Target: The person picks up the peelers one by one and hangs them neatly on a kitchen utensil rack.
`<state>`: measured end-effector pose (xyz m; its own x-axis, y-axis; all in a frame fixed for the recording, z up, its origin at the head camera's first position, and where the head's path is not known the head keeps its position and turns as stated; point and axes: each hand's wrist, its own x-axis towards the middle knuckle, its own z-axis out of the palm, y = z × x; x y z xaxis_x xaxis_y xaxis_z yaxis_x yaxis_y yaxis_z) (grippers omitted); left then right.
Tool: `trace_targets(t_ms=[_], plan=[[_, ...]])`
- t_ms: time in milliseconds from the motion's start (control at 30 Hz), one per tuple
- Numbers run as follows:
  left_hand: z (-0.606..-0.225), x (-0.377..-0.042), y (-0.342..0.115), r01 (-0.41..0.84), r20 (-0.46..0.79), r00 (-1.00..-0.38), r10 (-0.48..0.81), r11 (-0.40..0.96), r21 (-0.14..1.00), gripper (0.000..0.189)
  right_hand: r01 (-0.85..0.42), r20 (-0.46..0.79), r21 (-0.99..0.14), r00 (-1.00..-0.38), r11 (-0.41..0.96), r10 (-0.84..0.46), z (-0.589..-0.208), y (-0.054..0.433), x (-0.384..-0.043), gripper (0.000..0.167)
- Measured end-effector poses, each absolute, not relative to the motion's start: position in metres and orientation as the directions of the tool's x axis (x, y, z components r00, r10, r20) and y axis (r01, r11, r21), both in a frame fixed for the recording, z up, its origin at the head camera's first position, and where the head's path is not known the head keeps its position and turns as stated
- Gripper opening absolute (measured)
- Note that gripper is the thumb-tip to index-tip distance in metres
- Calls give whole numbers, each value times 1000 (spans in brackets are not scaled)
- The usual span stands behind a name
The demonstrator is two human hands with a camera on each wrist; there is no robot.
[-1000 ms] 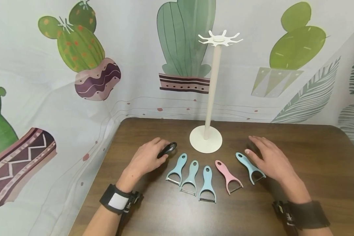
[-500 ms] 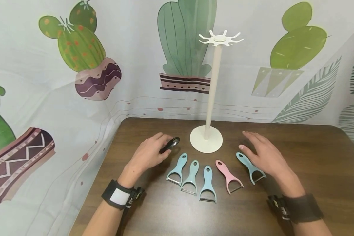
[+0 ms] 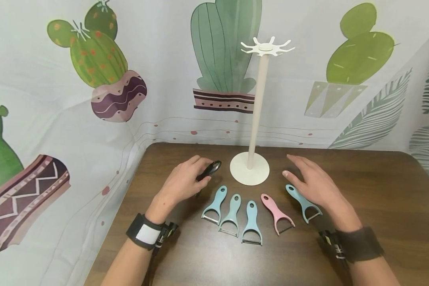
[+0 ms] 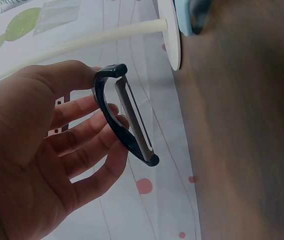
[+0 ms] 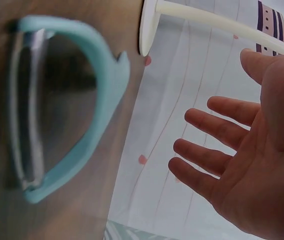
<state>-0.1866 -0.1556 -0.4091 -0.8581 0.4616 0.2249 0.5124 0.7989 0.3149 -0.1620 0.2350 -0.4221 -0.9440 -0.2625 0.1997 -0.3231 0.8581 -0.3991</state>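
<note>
My left hand (image 3: 183, 180) grips a black Y-shaped peeler (image 3: 209, 170) between thumb and fingers, just above the table. In the left wrist view its metal blade (image 4: 134, 117) and curved frame face the camera. My right hand (image 3: 314, 180) hovers with fingers extended and nothing held, beside a blue peeler (image 3: 300, 198) lying on the table. Further peelers lie in a fanned row: a blue one (image 3: 216, 202) at left, a pale green one (image 3: 232, 212), another blue one (image 3: 252, 220) and a pink one (image 3: 276, 210). All their handles point toward the back.
Behind the row stands a white rack with a round base (image 3: 249, 176), a tall post (image 3: 259, 103) and a ring of hooks (image 3: 267, 47) on top. A cactus-print cloth (image 3: 171, 71) hangs behind the brown table (image 3: 214, 262).
My left hand has lifted slightly and moved right and away from me with the black peeler. The right hand has moved left and a little farther forward. The lying peelers have stayed put.
</note>
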Motion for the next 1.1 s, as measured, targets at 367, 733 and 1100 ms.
trace_targets(t_ms=[367, 733, 1100], plan=[[-403, -188, -150, 529, 266, -847, 460, 779, 336, 44, -325, 178, -394, -945, 859, -276, -415, 220, -172, 65], [-393, -190, -143, 551, 313, -832, 458, 751, 364, 46, -345, 178, -412, -938, 843, -297, -407, 204, -181, 65], [-385, -193, -136, 562, 336, -824, 457, 733, 383, 46, -362, 186, -462, -932, 810, -311, -409, 189, -192, 65]])
